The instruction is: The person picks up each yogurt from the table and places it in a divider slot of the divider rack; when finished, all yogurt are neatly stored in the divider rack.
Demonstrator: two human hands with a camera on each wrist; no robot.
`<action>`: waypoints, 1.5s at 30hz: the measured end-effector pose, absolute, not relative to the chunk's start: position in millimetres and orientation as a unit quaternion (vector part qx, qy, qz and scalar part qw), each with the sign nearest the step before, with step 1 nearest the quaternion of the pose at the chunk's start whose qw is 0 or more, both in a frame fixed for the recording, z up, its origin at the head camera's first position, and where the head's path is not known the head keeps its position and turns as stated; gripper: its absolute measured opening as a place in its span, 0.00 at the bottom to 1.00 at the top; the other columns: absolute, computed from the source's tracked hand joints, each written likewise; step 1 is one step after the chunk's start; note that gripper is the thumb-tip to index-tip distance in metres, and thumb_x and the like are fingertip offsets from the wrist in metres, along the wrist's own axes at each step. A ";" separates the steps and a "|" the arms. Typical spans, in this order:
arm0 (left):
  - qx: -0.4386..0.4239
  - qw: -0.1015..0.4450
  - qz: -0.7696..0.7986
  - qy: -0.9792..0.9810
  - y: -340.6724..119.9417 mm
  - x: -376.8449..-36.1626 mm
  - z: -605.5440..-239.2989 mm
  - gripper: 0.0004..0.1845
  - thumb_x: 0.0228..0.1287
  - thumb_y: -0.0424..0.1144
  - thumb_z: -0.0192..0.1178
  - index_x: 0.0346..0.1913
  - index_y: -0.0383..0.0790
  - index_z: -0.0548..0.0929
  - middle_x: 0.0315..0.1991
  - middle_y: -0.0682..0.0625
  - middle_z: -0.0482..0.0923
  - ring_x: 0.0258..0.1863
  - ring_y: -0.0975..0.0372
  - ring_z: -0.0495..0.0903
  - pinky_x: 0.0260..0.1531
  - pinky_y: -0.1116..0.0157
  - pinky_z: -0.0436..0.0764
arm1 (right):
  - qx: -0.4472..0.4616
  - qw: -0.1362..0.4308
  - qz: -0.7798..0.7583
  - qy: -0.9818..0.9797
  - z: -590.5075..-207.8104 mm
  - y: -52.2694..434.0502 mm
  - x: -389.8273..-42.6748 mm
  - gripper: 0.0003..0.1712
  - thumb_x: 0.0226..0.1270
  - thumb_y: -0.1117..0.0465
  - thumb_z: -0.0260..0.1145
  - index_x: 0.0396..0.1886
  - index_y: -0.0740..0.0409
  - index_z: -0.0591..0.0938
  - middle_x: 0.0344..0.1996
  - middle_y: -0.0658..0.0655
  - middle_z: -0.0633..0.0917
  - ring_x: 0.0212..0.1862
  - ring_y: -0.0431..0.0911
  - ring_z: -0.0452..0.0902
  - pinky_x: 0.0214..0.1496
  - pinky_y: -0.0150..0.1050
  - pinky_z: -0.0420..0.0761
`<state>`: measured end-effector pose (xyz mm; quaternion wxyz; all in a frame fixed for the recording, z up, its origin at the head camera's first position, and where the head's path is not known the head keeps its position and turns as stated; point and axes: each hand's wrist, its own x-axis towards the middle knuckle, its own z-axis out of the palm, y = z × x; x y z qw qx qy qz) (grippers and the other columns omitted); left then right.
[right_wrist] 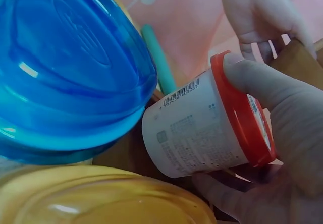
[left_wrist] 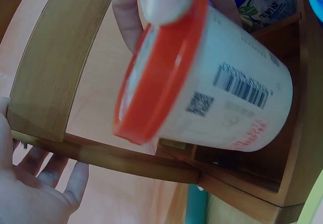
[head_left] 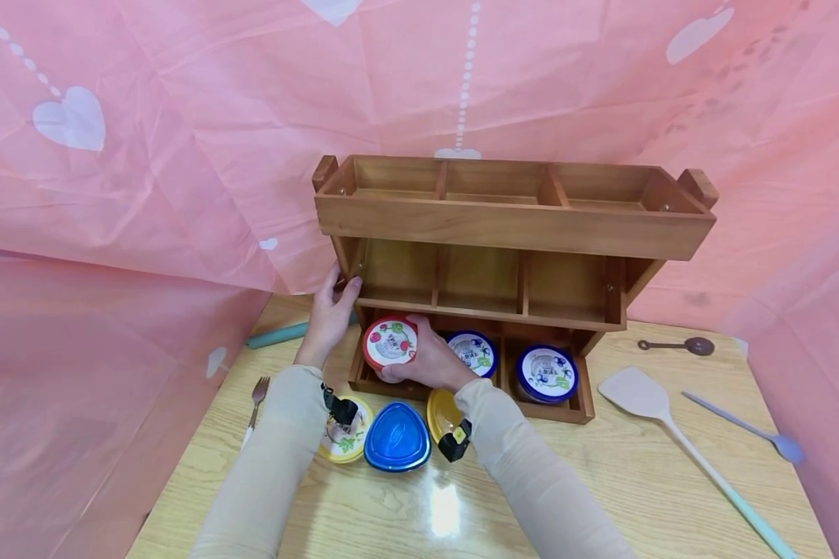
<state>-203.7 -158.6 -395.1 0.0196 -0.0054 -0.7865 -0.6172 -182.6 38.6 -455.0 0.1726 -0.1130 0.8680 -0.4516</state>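
Both hands are at the left end of the wooden rack [head_left: 503, 233] that stands toward the far edge of the tabletop [head_left: 601, 466]. The right hand [head_left: 429, 361] grips a red-lidded tub [head_left: 390, 341], thumb over the lid rim and fingers curled under the white body, holding it tilted with the lid facing up and outward just in front of the rack's bottom-left compartment. The left hand [head_left: 330, 314] rests with relaxed fingers on the rack's left side post and holds nothing.

To seat the tub well, I would judge the tub needs levelling first, so its base meets the compartment floor flat rather than on an edge. The middle shelf hangs low over the opening, so a shallow, forward slide seems safer than a drop from above. Keeping the left hand pressed on the post should stop the rack from shifting. The blue-lidded tubs [head_left: 471, 353] in the middle and right bottom compartments sit close, so the fingers need room to slip out. A blue triangular lid [head_left: 396, 439] and two yellow containers [head_left: 346, 435] lie at the near side beneath the wrists.
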 end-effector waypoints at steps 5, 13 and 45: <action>-0.009 0.020 -0.618 -0.786 -158.7 -204.1 -395.3 0.32 0.77 0.41 0.49 0.78 0.46 0.53 0.73 0.38 0.60 0.69 0.47 0.67 0.69 0.51 0.67 | -0.113 0.179 -0.421 0.882 -456.0 32.9 -189.5 0.61 0.48 0.46 0.80 0.74 0.52 0.53 0.62 0.61 0.74 0.59 0.53 0.73 0.67 0.50 0.74; -0.008 0.034 -0.625 -0.780 -165.3 -220.7 -424.4 0.31 0.76 0.48 0.51 0.78 0.55 0.56 0.73 0.41 0.61 0.68 0.49 0.68 0.69 0.52 0.68 | -0.110 0.190 -0.409 0.886 -461.2 26.9 -196.0 0.60 0.48 0.47 0.79 0.74 0.54 0.53 0.63 0.63 0.73 0.61 0.56 0.73 0.68 0.51 0.72; -0.018 0.040 -0.626 -0.779 -163.7 -216.0 -417.2 0.32 0.76 0.44 0.50 0.78 0.48 0.55 0.71 0.37 0.63 0.67 0.47 0.69 0.68 0.51 0.69 | -0.088 0.232 -0.360 0.900 -486.8 25.5 -207.0 0.61 0.52 0.49 0.78 0.76 0.54 0.49 0.71 0.64 0.65 0.70 0.58 0.65 0.74 0.52 0.65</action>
